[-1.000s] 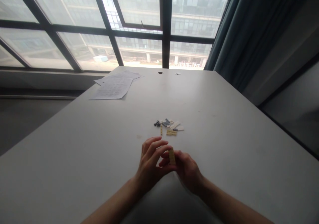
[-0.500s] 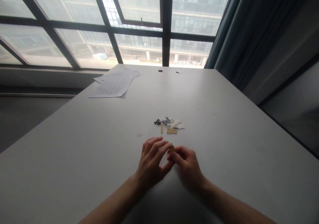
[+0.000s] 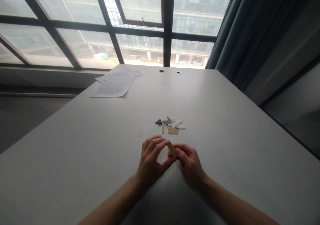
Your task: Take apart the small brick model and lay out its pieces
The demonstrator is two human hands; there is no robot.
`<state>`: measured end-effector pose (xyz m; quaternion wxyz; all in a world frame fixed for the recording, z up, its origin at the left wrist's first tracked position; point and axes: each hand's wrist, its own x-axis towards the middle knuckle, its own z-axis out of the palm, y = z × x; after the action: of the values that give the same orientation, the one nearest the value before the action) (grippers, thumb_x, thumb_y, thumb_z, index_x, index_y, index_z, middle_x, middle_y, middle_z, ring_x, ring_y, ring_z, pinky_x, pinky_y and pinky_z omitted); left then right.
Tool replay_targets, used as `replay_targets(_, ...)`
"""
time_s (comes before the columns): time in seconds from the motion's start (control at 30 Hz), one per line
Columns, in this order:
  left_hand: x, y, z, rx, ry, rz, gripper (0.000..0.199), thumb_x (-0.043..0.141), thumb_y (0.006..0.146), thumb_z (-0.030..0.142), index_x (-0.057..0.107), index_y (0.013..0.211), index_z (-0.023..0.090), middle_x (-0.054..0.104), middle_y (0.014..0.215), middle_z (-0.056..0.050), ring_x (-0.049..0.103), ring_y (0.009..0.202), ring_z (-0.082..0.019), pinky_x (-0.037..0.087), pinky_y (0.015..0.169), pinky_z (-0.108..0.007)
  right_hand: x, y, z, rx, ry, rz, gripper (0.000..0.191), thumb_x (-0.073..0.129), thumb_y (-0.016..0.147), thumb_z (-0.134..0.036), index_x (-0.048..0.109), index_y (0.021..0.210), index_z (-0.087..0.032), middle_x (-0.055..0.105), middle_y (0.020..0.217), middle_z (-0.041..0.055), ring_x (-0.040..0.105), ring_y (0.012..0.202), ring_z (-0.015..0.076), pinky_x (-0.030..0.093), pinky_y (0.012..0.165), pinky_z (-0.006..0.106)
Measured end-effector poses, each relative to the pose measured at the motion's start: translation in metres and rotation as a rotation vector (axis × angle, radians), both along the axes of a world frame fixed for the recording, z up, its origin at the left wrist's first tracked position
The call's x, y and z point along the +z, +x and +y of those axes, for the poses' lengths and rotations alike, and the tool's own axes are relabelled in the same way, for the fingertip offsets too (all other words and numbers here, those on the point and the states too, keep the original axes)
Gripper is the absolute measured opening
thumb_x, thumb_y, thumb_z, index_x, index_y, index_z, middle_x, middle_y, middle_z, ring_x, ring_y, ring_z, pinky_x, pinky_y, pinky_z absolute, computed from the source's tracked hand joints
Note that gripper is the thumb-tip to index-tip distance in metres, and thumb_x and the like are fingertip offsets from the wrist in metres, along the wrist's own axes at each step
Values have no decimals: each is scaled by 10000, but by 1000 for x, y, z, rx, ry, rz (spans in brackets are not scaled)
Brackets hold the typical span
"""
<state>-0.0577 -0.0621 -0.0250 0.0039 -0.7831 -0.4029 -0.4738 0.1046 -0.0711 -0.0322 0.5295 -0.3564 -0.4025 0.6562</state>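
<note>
Between both hands, just above the near part of the table, is a tan toy building plate [image 3: 172, 149], tilted on edge. My left hand [image 3: 153, 156] pinches its two ends between fingertips and thumb. My right hand [image 3: 189, 158] grips its right side with thumb and curled fingers. Beyond the hands lie loose building pieces: a tan studded plate [image 3: 173, 131], a narrow tan strip [image 3: 162, 128], grey pieces [image 3: 166, 121], white pieces [image 3: 177, 123] and a cluster of small black pieces [image 3: 158, 121]. The fingers hide part of the held plate.
A white table [image 3: 225, 131] stretches to the large window. Printed sheets of paper [image 3: 113, 85] lie at its far left. A dark round hole [image 3: 161, 71] and a small white item [image 3: 179, 72] are near the back edge. A dark curtain [image 3: 232, 28] hangs on the right.
The tan plate has turned in my hands and shows more of its face. My left thumb and fingers have spread wider around it. The loose pieces stay where they were.
</note>
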Motion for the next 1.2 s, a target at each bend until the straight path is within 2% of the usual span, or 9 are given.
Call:
replay_targets(0.2,3,3,-3,-41,71,-82,306,748,746,192,604,1016,212,671,928,-44,598,960,-209,482,859,-372,-1,-2,3,-23,11,13,174,752,752,-259,693,895,-180,702,807,26,618,681,124,482,671,262)
replay_targets(0.33,9,4,-4,-44,125,-102,167,712,783,165,634,917,226,695,847,-9,627,838,-160,486,796,-318,0,2,6,-51,-4,61,251,784,712,-231,672,933,-188,667,734,-9,600,622,116,484,622,261)
replay_targets(0.53,4,3,-4,-47,115,-94,162,766,728,181,631,809,219,688,740,20,618,743,-146,460,758,-312,1,3,8,-145,-15,107,247,786,715,-249,650,914,-195,676,724,-17,591,595,105,479,615,256)
replay_targets(0.67,2,4,-4,-98,82,-70,192,788,704,192,605,758,208,676,698,26,598,707,-145,441,735,-312,0,2,7,-112,10,62,188,766,737,-265,685,891,-194,689,739,0,595,622,113,488,635,263)
replay_targets(0.8,2,6,-5,-129,37,-46,163,749,742,174,590,763,207,685,717,23,592,681,-131,440,716,-294,7,2,4,-21,151,-74,79,712,782,-264,729,841,-214,699,851,30,633,763,161,511,710,298)
replay_targets(0.87,1,6,-5,-124,21,-45,149,711,768,151,575,743,207,681,714,19,589,676,-127,445,707,-286,12,2,2,10,228,-136,69,689,797,-261,742,825,-226,695,925,42,639,884,195,513,787,327)
replay_targets(0.93,0,5,-5,-122,14,-40,153,690,777,139,563,727,207,672,705,14,583,673,-129,448,697,-285,16,1,1,16,258,-167,76,683,798,-257,746,833,-233,692,929,43,636,922,208,506,836,346)
replay_targets(1.1,-2,5,-3,-129,1,-23,152,690,776,143,565,723,212,661,709,13,589,689,-135,459,705,-293,14,0,2,-16,139,-107,95,772,699,-235,719,774,-211,682,808,15,630,789,178,509,761,313)
replay_targets(1.2,-1,4,-3,-119,1,-46,153,707,769,155,567,785,214,657,757,3,598,720,-143,476,707,-298,9,0,3,-2,63,-29,134,799,663,-219,702,754,-203,684,778,2,618,745,157,498,720,287)
